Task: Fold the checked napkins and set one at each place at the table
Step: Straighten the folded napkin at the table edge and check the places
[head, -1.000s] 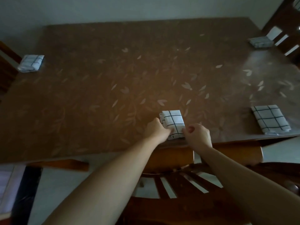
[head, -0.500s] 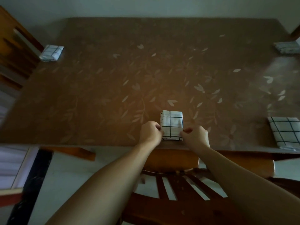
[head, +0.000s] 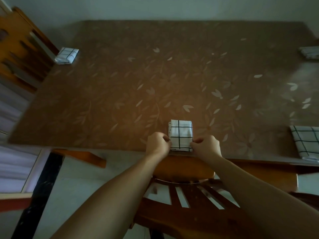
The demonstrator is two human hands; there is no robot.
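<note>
A folded white napkin with black checks lies flat at the near edge of the brown leaf-patterned table, square to that edge. My left hand pinches its left side and my right hand pinches its right side, fingers curled. Three more folded checked napkins lie on the table: one at the far left, one at the near right, one at the far right edge of view, partly cut off.
A wooden chair stands right below my arms, pushed to the table's near edge. Another wooden chair stands at the far left end. The wall runs along the table's far side. Pale floor shows at the lower left.
The napkin between my hands has turned from slightly skewed to square with the table edge. My hands have slid from its near corners out to its sides. The view shifted left.
</note>
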